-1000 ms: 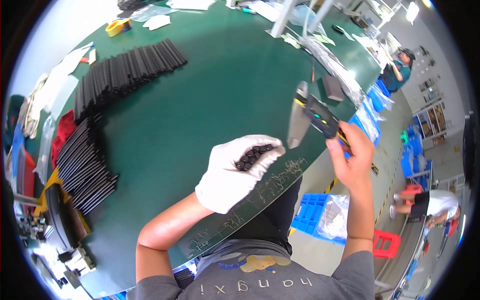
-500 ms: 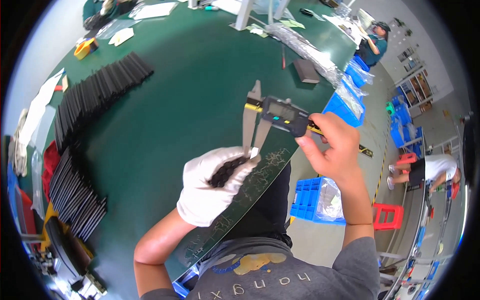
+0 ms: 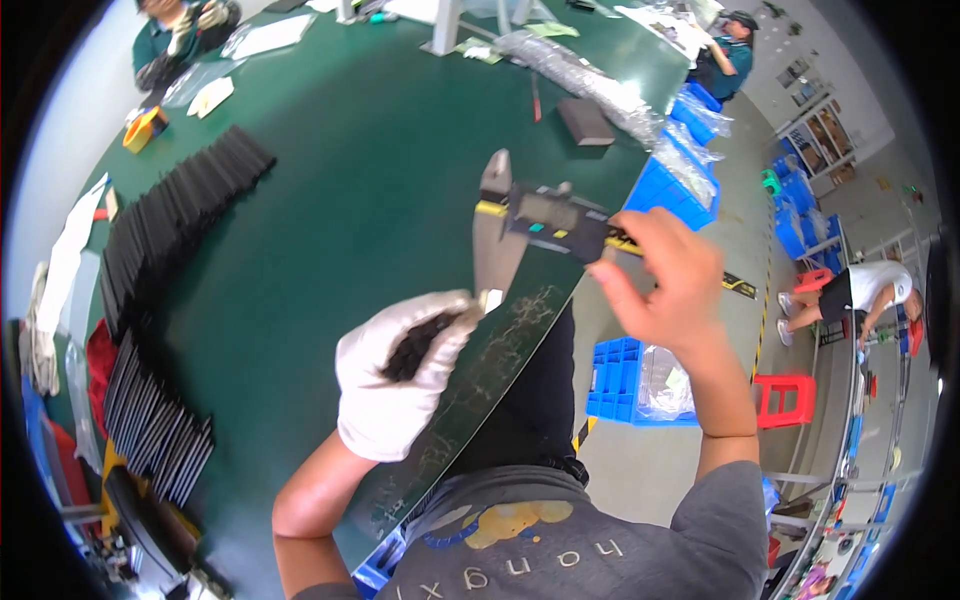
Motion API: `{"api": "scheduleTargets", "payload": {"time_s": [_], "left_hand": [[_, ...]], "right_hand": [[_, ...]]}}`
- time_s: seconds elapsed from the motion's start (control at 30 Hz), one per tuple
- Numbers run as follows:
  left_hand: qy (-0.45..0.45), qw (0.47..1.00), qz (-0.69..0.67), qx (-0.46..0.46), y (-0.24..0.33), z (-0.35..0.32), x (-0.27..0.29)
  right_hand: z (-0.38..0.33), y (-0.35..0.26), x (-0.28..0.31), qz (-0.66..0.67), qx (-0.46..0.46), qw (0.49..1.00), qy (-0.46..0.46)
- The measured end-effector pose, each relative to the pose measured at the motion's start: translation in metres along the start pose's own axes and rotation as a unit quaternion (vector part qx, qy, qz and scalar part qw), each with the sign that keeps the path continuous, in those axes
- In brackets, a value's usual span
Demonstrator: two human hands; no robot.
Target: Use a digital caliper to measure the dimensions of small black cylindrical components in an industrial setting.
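My left hand (image 3: 380,415), in a white glove, is closed around a bundle of thin black rods (image 3: 414,350), whose ends face up. A small white piece (image 3: 491,299) shows at its fingertips; I cannot make out what it is. Bare, my right hand (image 3: 668,285) grips a digital caliper (image 3: 556,222) by its beam between thumb and fingers. The caliper's long jaws point down toward the left fingertips and look pressed together, just above the bundle. Blur hides whether the jaws touch the glove or the white piece.
Black rods (image 3: 185,210) lie in a long curved row at left, with more rods (image 3: 155,420) below. A dark block (image 3: 586,122) and bubble wrap (image 3: 580,80) lie at the far right. Blue crates (image 3: 676,185) stand beyond the table edge. Co-workers sit at the far side.
The caliper jaws have come together from a gap. My left hand with the rods has shifted left and slightly away from the caliper. The whole view has also turned a little.
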State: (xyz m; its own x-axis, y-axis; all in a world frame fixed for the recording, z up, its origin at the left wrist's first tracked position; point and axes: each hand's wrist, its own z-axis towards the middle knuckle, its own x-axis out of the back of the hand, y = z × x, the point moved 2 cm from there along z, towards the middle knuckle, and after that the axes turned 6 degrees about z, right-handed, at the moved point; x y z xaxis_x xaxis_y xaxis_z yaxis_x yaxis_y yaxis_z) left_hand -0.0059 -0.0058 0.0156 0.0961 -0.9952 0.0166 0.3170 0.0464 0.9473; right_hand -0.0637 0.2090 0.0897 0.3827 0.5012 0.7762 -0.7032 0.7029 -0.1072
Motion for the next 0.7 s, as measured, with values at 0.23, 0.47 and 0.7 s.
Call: {"api": "scheduleTargets", "payload": {"time_s": [0.23, 0.47, 0.7], "left_hand": [[0.012, 1.000, -0.013, -0.003, -0.002, -0.001, -0.002], [0.005, 0.999, -0.034, -0.016, -0.003, -0.004, -0.003], [-0.032, 0.999, -0.017, 0.000, 0.001, -0.002, 0.000]], "right_hand": [[0.002, -0.011, -0.011, 0.103, -0.023, 0.994, -0.031], [0.001, -0.012, -0.017, 0.100, -0.028, 0.994, -0.036], [0.003, -0.012, -0.016, 0.087, -0.029, 0.995, -0.037]]}}
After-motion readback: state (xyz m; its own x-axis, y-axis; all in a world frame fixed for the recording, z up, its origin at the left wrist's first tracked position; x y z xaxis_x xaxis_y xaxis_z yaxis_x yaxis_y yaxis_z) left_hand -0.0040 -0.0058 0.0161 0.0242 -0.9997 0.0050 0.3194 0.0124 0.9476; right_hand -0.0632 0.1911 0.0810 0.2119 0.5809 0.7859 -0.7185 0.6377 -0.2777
